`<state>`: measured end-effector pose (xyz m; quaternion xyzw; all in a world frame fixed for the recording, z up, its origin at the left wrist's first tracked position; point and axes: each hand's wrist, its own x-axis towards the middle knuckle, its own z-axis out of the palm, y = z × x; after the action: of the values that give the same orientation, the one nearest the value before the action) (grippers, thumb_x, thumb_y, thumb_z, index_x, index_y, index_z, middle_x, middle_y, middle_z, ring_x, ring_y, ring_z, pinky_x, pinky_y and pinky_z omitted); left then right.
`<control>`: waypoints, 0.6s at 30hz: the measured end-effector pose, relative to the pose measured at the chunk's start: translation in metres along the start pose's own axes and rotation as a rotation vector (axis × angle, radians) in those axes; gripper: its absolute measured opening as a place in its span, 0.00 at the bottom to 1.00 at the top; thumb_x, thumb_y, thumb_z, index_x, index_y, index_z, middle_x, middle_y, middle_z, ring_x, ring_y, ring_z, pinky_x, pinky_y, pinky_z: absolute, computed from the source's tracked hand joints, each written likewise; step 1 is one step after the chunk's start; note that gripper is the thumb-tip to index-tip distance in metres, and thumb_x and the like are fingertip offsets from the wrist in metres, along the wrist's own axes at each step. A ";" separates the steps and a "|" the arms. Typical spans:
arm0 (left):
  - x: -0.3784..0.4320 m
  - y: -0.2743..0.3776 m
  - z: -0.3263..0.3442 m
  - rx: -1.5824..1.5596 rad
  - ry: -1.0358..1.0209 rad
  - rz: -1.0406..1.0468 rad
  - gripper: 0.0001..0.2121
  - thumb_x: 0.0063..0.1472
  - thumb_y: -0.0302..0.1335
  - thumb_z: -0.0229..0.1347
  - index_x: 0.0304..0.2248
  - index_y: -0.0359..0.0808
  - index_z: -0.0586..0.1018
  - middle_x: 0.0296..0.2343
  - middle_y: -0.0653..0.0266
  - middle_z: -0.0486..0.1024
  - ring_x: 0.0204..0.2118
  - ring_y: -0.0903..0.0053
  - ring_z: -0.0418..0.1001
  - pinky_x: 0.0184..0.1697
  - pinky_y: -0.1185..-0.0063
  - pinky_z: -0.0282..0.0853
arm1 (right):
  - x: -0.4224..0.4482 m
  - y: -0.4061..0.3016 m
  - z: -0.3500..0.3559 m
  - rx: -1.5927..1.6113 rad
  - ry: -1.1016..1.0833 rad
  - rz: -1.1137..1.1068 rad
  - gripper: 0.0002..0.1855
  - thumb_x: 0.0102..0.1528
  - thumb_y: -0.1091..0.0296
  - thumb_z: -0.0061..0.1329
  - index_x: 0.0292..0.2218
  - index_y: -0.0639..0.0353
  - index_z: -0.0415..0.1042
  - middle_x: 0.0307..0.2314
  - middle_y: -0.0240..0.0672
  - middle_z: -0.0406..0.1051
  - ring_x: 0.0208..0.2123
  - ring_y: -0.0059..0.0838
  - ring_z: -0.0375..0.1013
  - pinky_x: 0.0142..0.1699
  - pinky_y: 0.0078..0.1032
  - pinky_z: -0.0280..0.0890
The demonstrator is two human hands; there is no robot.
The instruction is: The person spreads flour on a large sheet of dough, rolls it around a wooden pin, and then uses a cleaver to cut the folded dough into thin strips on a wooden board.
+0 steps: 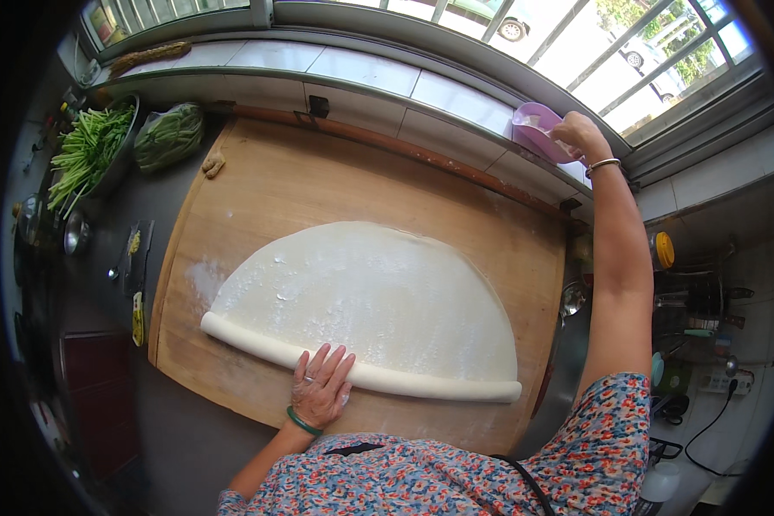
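A large thin sheet of dough (387, 290) lies on a wooden board (264, 161), dusted with white flour. Its near edge is wound into a long roll (419, 380). My left hand (322, 387) rests on that roll left of its middle, fingers slightly apart, palm down. A ring and a green bangle are on this hand and wrist. At the upper right my right hand (579, 137) reaches into a pink plastic bowl (530, 116) on the tiled window ledge. The fingers are bent at the bowl's inside, with white powder near them; their tips are partly hidden.
Left of the board are a bowl of green stalks (97, 145), a bag of green vegetables (171, 137), a metal bowl (76, 232) and a yellow-handled knife (138, 319). Ginger (213, 164) lies on the board's corner. A long wooden rod (387, 145) runs along the back.
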<state>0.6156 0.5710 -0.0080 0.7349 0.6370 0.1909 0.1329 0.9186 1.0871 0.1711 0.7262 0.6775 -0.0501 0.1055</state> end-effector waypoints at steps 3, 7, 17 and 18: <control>-0.003 -0.001 -0.001 -0.023 0.017 -0.011 0.23 0.54 0.30 0.52 0.52 0.42 0.71 0.53 0.65 0.64 0.59 0.66 0.57 0.63 0.64 0.38 | 0.025 0.005 0.012 0.146 -0.119 0.056 0.14 0.46 0.64 0.46 0.26 0.69 0.71 0.20 0.43 0.68 0.22 0.35 0.71 0.27 0.28 0.64; -0.007 -0.003 -0.005 -0.030 0.025 -0.040 0.24 0.53 0.29 0.52 0.52 0.43 0.70 0.53 0.66 0.64 0.59 0.69 0.58 0.64 0.65 0.39 | 0.020 -0.007 0.027 0.165 -0.072 -0.040 0.13 0.47 0.67 0.42 0.19 0.69 0.68 0.13 0.36 0.62 0.15 0.28 0.63 0.19 0.27 0.56; -0.017 -0.008 0.005 -0.095 0.101 -0.042 0.26 0.53 0.30 0.53 0.54 0.44 0.67 0.54 0.66 0.63 0.59 0.72 0.57 0.64 0.66 0.38 | 0.017 0.008 0.032 0.331 0.116 -0.171 0.13 0.48 0.69 0.38 0.25 0.68 0.73 0.14 0.32 0.64 0.12 0.23 0.61 0.17 0.26 0.55; -0.012 -0.011 0.004 -0.110 0.107 -0.008 0.26 0.53 0.30 0.53 0.54 0.44 0.67 0.54 0.66 0.62 0.59 0.72 0.57 0.64 0.66 0.38 | 0.060 0.061 0.028 0.317 0.173 -0.180 0.13 0.49 0.69 0.38 0.26 0.66 0.73 0.15 0.31 0.65 0.13 0.20 0.61 0.17 0.22 0.55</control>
<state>0.6067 0.5610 -0.0178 0.7128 0.6345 0.2642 0.1394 0.9857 1.1359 0.1363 0.6718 0.7299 -0.1029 -0.0735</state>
